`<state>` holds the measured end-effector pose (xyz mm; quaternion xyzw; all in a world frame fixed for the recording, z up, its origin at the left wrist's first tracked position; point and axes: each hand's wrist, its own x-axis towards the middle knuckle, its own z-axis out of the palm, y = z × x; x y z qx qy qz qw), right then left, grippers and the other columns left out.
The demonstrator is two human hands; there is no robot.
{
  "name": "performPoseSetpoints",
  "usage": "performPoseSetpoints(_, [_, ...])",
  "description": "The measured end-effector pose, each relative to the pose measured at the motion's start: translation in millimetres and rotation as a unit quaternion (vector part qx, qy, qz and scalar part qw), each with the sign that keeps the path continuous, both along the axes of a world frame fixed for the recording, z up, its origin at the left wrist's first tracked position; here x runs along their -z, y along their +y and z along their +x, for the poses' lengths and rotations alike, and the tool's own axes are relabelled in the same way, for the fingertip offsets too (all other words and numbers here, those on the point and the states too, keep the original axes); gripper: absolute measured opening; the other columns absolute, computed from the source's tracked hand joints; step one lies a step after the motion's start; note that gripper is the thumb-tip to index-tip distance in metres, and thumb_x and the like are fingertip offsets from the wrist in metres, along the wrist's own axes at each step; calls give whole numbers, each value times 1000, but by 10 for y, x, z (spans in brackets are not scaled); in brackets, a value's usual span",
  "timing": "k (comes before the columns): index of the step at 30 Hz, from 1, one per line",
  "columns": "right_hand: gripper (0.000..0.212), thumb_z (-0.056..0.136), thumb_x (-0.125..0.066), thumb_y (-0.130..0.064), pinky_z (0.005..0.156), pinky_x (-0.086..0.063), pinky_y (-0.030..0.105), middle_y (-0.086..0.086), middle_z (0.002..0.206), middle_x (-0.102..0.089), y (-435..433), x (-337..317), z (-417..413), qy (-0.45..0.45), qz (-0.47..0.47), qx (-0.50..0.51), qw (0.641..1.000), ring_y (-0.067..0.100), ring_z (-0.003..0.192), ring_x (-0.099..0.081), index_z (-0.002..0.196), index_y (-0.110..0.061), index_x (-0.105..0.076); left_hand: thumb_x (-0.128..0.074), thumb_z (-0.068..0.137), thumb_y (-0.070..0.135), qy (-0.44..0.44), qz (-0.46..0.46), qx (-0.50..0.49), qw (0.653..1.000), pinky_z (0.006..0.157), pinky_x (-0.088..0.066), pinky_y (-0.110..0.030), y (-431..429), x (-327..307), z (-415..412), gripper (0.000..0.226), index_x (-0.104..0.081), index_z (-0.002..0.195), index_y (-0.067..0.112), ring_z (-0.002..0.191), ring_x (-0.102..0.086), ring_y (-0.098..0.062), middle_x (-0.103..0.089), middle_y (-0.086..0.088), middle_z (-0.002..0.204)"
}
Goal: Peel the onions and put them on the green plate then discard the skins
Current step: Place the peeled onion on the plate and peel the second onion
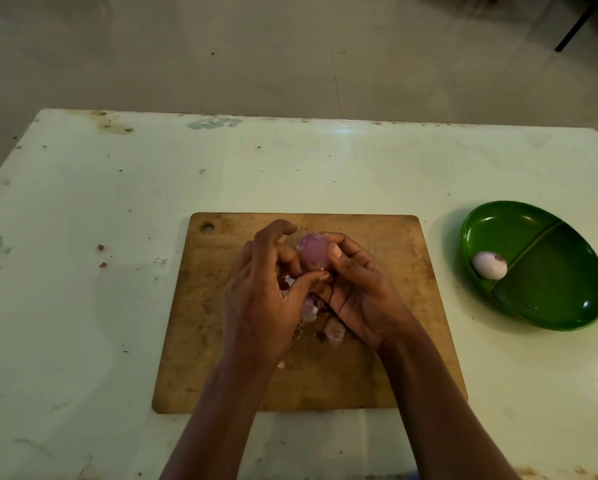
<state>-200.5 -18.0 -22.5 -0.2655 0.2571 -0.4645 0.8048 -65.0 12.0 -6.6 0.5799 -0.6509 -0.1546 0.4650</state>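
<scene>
A purple onion [312,251] is held above the wooden cutting board [387,358] between both hands. My right hand [358,289] grips it from the right, thumb on its front. My left hand [266,292] touches it from the left, fingertips pinching at its lower edge. Loose pale skins [335,332] lie on the board beneath the hands, partly hidden by them. A peeled whitish onion [489,265] rests in the left compartment of the green divided plate [567,306] at the right.
The board lies on a worn white table [117,271] with stains and small crumbs. The table's far edge borders a tiled floor [256,57]. A dark furniture leg [572,27] stands at the upper right.
</scene>
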Motion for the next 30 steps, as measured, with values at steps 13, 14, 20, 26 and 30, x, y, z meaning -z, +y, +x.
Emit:
performPoseSetpoints(13, [47, 65, -87, -30, 72, -58, 28, 14, 100, -68, 0, -2, 17, 15, -6, -3, 1000, 21, 84, -67, 102, -9, -66, -83, 64, 10, -52, -34, -12, 998, 68, -51, -23, 25, -41, -9, 75, -41, 126, 20, 89, -56, -11, -54, 1, 102])
performPoseSetpoints(14, [49, 66, -86, -31, 73, -58, 28, 14, 100, -68, -1, -2, 16, 17, -7, -4, 1000, 22, 84, -67, 103, -9, -65, -83, 65, 10, -53, -37, -11, 998, 67, -52, -23, 26, -37, -10, 75, -41, 126, 20, 89, -56, -10, -52, 4, 102])
performPoseSetpoints(20, [43, 69, -82, -25, 74, -58, 28, 15, 98, -69, 7, -6, 9, -1, 0, 0, 1000, 22, 84, -69, 103, -7, -63, -80, 69, 7, -53, -34, -15, 998, 56, -58, -36, 33, -16, -21, 65, -41, 119, 22, 81, -64, -19, -63, -7, 93])
performPoseSetpoints(26, [45, 66, -86, -26, 74, -58, 28, 16, 100, -67, -3, 13, 7, 1, 3, 5, 1000, 22, 84, -66, 102, -9, -64, -72, 71, 22, -42, -62, -20, 997, 59, -57, -33, 28, -56, -24, 61, -41, 123, 16, 81, -63, -21, -60, -4, 92])
performPoseSetpoints(30, [41, 65, -86, -26, 72, -58, 28, 13, 97, -68, -4, 14, 14, -3, 3, 6, 1000, 20, 81, -66, 98, -11, -68, -79, 67, 21, -51, -60, -30, 996, 67, -53, -25, 36, -58, -23, 72, -39, 128, 17, 90, -61, -18, -61, -15, 102])
